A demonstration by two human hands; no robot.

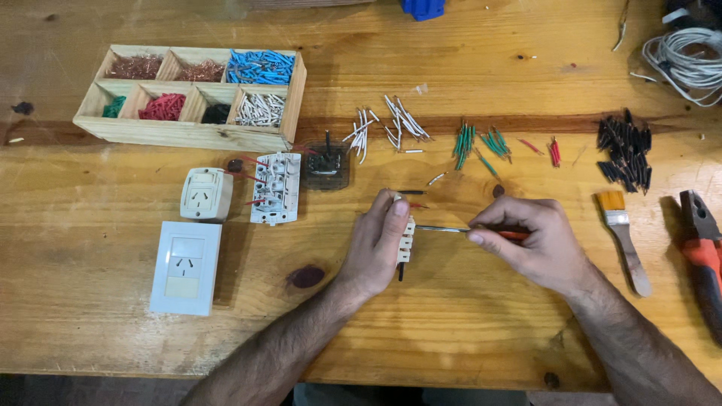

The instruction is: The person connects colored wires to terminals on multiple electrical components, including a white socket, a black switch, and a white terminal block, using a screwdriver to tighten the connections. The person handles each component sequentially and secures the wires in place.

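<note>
My left hand [376,244] grips a small white socket module [406,240] upright on the wooden table [466,331]; short black and red wires stick out of it. My right hand [538,240] holds a thin screwdriver [451,229] with an orange-red handle, its metal tip touching the side of the module.
A wooden compartment tray [293,98] of coloured wire bits stands at the back left. Near it lie a white outlet module [206,193], a white socket frame [276,188], a dark module [326,164] and a white wall plate [186,267]. White, green, red and black wire pieces, a brush [623,240], pliers [703,256] and a coiled cable [688,64] lie to the right.
</note>
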